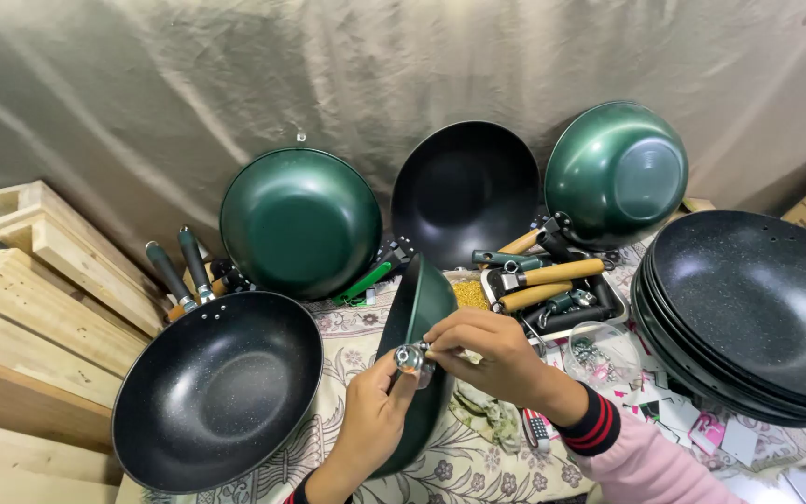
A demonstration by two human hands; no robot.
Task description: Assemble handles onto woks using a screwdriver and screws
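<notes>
A green wok [419,308] stands on its edge in the middle of the table, its rim toward me. My left hand [370,420] grips the near side of the wok. My right hand [487,353] pinches a small metal fitting [410,357] against the wok's rim, next to my left thumb. A thin tool shaft runs from the fitting into my right fist.
A black speckled wok [216,387] with two handles lies at left. Two green woks [300,222] [616,173] and a black one [465,191] lean on the curtain. A stack of black woks [748,313] fills the right. A tray of wooden handles [552,285] and wooden planks [39,289] are nearby.
</notes>
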